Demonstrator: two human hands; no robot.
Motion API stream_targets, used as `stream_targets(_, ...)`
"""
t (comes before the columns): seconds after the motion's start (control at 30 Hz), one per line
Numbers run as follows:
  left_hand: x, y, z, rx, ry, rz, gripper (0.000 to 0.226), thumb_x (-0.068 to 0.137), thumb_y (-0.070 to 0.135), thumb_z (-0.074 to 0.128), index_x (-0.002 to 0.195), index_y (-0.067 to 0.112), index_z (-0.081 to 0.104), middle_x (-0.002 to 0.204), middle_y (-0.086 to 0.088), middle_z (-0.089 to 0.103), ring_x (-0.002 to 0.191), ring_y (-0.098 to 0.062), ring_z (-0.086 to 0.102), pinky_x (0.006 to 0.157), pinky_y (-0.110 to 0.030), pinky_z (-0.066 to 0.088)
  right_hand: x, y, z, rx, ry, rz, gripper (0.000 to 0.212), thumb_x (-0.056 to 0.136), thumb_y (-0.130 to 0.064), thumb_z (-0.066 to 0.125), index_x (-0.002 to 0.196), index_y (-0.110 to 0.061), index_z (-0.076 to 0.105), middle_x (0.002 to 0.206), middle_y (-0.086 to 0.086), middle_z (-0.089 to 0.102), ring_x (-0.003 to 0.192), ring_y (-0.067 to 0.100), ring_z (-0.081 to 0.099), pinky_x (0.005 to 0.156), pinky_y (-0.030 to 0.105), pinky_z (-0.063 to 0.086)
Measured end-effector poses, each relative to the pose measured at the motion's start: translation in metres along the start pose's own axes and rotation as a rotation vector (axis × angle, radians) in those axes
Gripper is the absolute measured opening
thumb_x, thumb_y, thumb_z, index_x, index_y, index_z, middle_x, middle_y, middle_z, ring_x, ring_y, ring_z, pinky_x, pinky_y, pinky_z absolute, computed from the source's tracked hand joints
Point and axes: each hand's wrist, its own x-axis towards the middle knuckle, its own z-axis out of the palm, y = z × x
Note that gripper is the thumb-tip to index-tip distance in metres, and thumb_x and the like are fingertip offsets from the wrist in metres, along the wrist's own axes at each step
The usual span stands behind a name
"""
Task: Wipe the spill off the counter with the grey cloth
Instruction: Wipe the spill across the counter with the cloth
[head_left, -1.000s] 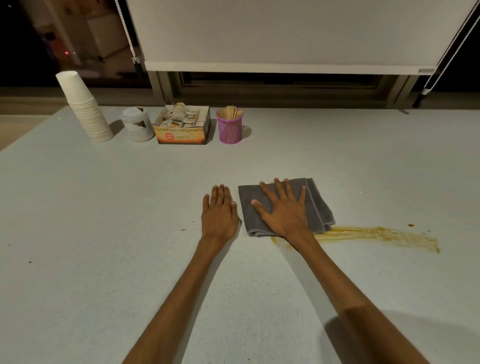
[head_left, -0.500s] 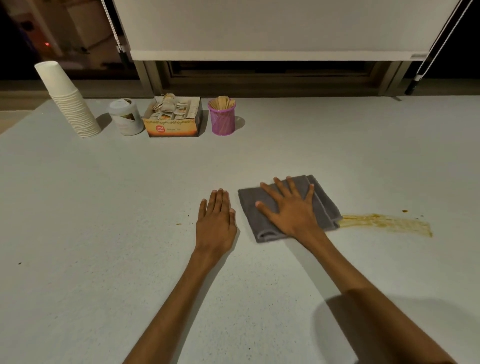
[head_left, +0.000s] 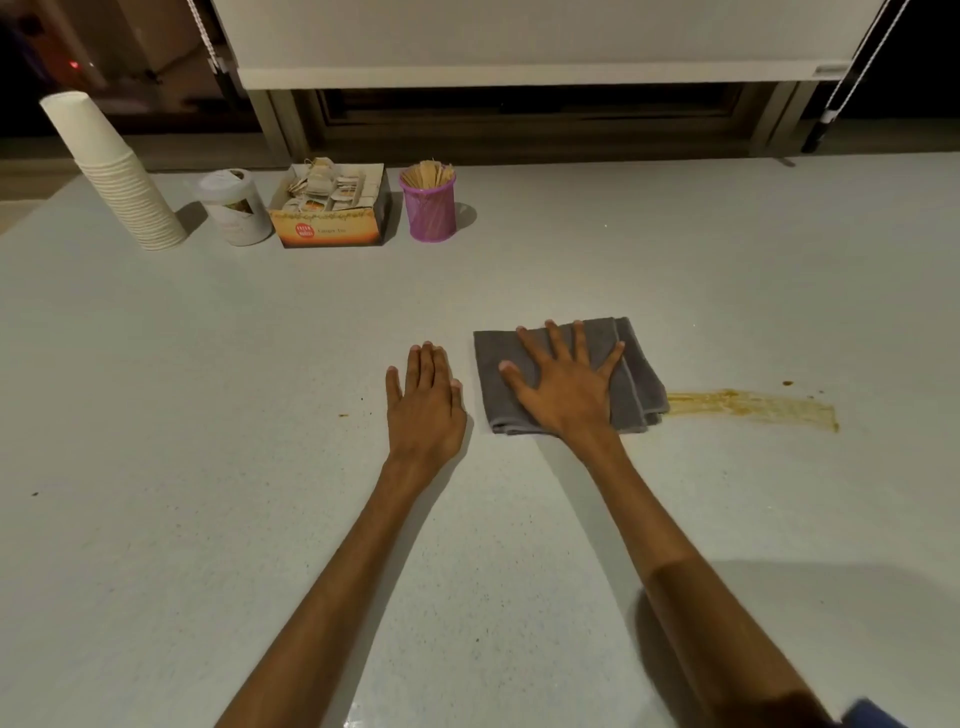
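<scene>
The grey cloth (head_left: 641, 384) lies folded on the pale counter (head_left: 208, 467), right of centre. My right hand (head_left: 566, 384) presses flat on top of it, fingers spread. The cloth's right edge touches the left end of the spill (head_left: 753, 408), a thin yellow-brown streak running to the right. My left hand (head_left: 423, 410) rests palm down on the bare counter just left of the cloth, fingers together, holding nothing.
At the back left stand a stack of white paper cups (head_left: 119, 182), a white tub (head_left: 234, 208), an open box of tea bags (head_left: 330, 213) and a purple cup of wooden sticks (head_left: 428, 205). Small brown drops (head_left: 788, 383) lie beyond the streak.
My right hand has slid the cloth to the right along the streak. The spill's left part, which showed below the cloth before, is gone. The left hand stayed put.
</scene>
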Motion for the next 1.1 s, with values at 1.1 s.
stream_targets(1.1, -0.02, 0.062, 0.014, 0.0, -0.042, 0.152, 0.053, 0.105, 0.023, 0.016, 0.154, 0.004, 0.005, 0.164, -0.012, 0.006, 0.153, -0.022, 0.001, 0.126, -0.039, -0.002, -0.034, 0.083, -0.024, 0.019, 0.014, 0.187, 0.072, 0.087, -0.08, 0.021, 0.151, -0.047, 0.024, 0.165, -0.002, 0.016, 0.153, 0.031, 0.003, 0.105, 0.079, -0.005)
